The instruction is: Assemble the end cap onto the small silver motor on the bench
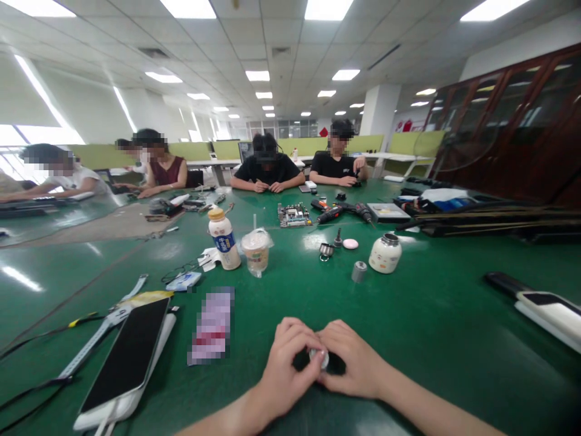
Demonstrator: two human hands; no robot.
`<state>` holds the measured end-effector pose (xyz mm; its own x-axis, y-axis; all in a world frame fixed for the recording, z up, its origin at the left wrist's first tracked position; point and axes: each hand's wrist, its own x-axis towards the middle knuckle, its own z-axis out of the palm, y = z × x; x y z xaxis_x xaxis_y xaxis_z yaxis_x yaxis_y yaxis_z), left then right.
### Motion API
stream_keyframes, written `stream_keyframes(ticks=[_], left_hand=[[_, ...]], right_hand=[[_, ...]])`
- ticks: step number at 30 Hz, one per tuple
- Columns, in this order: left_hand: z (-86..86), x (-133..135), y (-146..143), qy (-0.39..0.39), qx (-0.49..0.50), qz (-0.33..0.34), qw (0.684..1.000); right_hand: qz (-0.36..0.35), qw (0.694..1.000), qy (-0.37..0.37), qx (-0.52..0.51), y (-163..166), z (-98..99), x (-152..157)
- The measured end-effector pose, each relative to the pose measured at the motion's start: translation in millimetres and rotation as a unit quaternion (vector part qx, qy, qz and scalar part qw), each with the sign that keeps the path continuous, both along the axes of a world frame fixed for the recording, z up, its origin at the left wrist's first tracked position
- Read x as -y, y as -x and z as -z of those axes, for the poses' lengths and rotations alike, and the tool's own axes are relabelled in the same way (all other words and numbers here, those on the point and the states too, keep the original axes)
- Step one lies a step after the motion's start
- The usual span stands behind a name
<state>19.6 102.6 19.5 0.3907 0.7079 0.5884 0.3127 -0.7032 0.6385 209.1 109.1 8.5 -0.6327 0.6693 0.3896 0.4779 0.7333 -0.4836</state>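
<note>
Close to me, just over the green table, my left hand and my right hand meet at the fingertips. Between them they pinch a small round whitish piece; fingers cover most of it, so its kind cannot be made out. Beyond the hands stands a short cream flask with its mouth uncovered. Left of it is a grey cylindrical cup-like cap. Farther back lie a shiny metal part with a ring, a small dark upright part and a pink oval piece.
At left lie a phone, a pale strap and a purple packet. A bottle and a bagged drink cup stand mid-table. Behind are a circuit board and a power drill. Several people sit across the table.
</note>
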Motion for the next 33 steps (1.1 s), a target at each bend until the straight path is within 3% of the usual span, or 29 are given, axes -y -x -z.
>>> stream_keyframes(ticks=[6,12,22,33], left_hand=[[-2.5,8.0,0.0,0.008,0.011,-0.042,0.999],[-5.4,19.1,3.7,0.063,0.016,-0.061,0.996],[11.7,33.6,5.4,0.102,0.05,-0.128,0.985],[6.4,37.4,4.7,0.107,0.079,-0.114,0.985]], right_hand=[[0.044,0.997,-0.057,0.03,4.1,-4.9,9.8],[0.12,0.99,-0.062,0.033,12.7,-2.2,26.5],[0.219,0.973,-0.069,0.01,31.8,15.2,45.5],[0.209,0.976,-0.066,0.007,30.6,10.4,46.2]])
